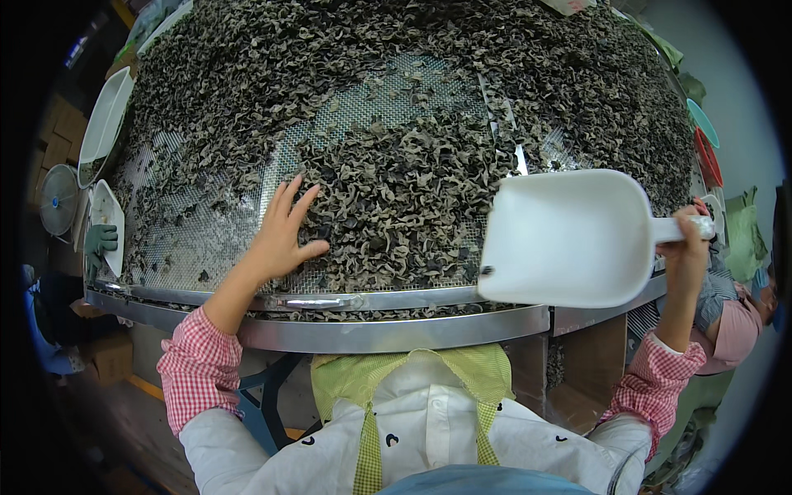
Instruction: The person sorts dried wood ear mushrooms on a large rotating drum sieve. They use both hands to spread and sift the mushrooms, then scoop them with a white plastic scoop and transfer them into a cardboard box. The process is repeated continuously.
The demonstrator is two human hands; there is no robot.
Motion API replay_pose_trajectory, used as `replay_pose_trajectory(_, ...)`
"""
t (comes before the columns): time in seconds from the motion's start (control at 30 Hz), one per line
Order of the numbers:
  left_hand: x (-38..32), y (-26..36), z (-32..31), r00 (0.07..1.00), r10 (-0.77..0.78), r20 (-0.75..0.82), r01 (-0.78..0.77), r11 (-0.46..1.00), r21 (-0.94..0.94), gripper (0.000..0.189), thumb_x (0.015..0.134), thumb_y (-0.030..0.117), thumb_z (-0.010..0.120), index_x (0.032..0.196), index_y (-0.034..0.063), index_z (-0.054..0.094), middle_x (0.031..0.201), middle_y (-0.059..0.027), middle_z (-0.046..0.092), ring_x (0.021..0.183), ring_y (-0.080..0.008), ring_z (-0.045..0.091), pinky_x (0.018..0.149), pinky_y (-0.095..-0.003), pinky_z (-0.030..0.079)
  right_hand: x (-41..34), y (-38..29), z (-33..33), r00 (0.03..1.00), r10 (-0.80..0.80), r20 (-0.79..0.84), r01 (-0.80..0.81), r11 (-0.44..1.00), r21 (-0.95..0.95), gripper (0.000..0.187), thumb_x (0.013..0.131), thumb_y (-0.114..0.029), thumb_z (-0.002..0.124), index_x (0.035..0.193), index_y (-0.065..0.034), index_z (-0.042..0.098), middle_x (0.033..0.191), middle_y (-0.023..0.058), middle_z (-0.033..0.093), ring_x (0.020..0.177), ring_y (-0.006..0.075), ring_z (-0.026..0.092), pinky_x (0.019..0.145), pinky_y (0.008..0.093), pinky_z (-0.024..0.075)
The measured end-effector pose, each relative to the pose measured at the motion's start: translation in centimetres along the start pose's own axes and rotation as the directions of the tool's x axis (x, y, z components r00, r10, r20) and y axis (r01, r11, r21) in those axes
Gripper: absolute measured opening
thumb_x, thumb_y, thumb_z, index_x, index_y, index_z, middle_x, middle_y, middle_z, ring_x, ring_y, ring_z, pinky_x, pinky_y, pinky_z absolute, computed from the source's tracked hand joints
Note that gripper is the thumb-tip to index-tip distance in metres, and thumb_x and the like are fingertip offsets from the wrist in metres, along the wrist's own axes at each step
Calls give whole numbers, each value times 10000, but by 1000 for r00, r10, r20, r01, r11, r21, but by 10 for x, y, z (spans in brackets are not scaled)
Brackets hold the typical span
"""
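Dried black fungus pieces [396,204] lie heaped on a wire-mesh screen [309,133] with a metal frame. My left hand [281,238] rests at the left edge of the nearer heap, fingers spread, holding nothing. My right hand [684,238] is closed around the handle of a white plastic scoop [569,238]. The scoop is over the right part of the mesh, its wide mouth facing the heap from the right. One small dark piece [487,270] sits near the scoop's lip. The scoop hides the mesh beneath it.
A metal rim [396,328] runs along the table's near edge. At the left stand a white tub [105,127], another white scoop [111,216] and a green glove [101,241]. Red [707,158] and turquoise basins [703,124] are at the right, near another person [730,322].
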State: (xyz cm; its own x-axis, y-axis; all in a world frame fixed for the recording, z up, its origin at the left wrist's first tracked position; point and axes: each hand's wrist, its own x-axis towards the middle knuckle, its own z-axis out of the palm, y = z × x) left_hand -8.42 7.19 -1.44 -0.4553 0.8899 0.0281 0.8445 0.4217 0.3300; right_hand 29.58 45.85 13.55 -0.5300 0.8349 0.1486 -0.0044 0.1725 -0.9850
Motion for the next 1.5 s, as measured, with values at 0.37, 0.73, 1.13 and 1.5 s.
replay_pose_trajectory(0.37,22,22,43,992,-17,-127,3,994,-109,836,795,504,621,1438,148,221,1484,-228,110,1337,-454,175,1075,-515,218,-26,20,27,962,7,-274,15,997,78,103,890,-147,524,928,-76,460,774,14,485,625,107,550,429,240,468)
replay_pose_trajectory(0.73,67,24,50,998,-9,-69,-9,965,-263,780,858,539,517,1446,146,190,1498,-201,109,1368,-421,111,1099,-510,176,-40,74,111,999,0,-51,13,968,249,167,917,-181,513,984,-41,450,906,114,547,843,236,634,647,373,609)
replay_pose_trajectory(1.13,-8,35,22,963,112,246,-116,993,1,810,682,527,722,1384,349,360,1526,-113,57,1346,-503,58,1063,-625,137,-35,-2,60,992,21,-128,-21,1000,3,251,888,-237,570,1039,-63,467,865,103,591,717,207,662,548,320,589)
replay_pose_trajectory(1.5,80,120,41,979,187,81,-146,922,-359,806,776,394,689,1428,233,242,1505,-183,48,1348,-461,144,1089,-527,219,-51,83,140,991,57,-121,-9,931,364,167,929,-175,500,1002,-38,439,922,105,540,807,233,647,608,377,616)
